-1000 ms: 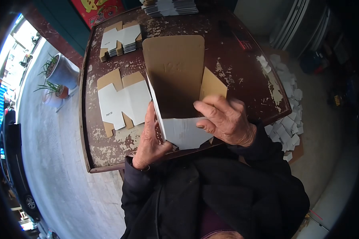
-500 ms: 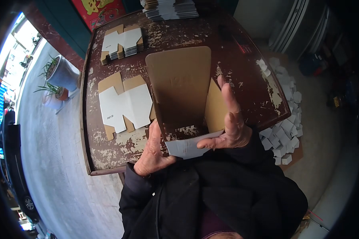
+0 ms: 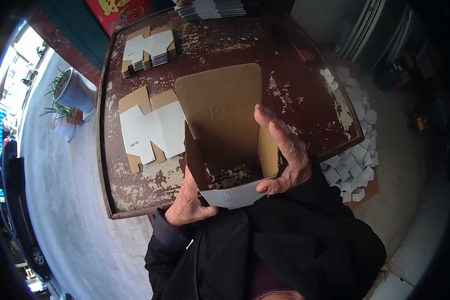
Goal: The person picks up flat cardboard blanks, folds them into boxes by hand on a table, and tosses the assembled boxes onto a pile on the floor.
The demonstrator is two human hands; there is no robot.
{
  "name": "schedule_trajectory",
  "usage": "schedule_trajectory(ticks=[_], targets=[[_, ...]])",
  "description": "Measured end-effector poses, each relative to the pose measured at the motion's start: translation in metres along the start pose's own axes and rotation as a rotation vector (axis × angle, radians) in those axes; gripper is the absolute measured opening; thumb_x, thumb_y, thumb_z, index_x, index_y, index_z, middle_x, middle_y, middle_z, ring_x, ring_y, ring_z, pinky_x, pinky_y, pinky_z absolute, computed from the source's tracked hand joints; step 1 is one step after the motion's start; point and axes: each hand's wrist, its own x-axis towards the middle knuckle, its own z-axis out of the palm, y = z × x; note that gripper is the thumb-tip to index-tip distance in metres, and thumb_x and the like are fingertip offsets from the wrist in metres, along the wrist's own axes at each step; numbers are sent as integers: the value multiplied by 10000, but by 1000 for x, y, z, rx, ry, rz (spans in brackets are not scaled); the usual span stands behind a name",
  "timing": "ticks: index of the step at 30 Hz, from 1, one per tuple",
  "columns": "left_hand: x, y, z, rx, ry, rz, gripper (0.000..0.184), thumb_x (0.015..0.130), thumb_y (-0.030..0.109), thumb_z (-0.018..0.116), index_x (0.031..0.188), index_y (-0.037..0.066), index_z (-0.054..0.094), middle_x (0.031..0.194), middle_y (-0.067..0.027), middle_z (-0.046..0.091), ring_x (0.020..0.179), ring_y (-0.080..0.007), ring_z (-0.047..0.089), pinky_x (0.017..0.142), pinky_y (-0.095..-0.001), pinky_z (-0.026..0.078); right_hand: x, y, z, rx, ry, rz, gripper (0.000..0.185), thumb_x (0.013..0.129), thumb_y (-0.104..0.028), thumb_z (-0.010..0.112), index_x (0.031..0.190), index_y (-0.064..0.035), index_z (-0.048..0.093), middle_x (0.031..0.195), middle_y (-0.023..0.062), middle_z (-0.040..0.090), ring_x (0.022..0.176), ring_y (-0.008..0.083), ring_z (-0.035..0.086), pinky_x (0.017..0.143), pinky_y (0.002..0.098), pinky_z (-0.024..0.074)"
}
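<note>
Carton (image 3: 230,132) is upright at near edge of table (image 3: 325,120), top flap raised at the far side, table top visible thru it. L hand (image 3: 187,202) grips it: thumb on near white wall, fingers along L wall. R hand (image 3: 287,160) not closed: thumb tip at carton's near R corner, fingers straight & spread; can't tell if they press the wall. Flat blank (image 3: 160,127) marked PAP 20 on table's L half, stack of blanks (image 3: 157,47) toward table's far L corner. White pcs (image 3: 357,162) piled low off table's R side.
</note>
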Motion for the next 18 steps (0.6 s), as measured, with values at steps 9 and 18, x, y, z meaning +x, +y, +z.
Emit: schedule_trajectory(ticks=[9,18], targets=[[2,4,-3,96,-43,49,1029,581,52,697,1499,8,234,1483,-231,326,1329,-386,367,1087,-444,341,0,1,1,-66,-155,-43,692,819,-403,685,1343,16,512,1411,215,490,1307,362,476,1109,492,348],[1,23,-18,-286,-80,-69,1134,614,209,834,1523,16,184,1547,-200,257,1398,-345,303,1135,-461,276,-8,5,12,64,-59,-68,509,831,-426,661,1077,19,670,1159,214,651,1082,373,632,1010,494,424]])
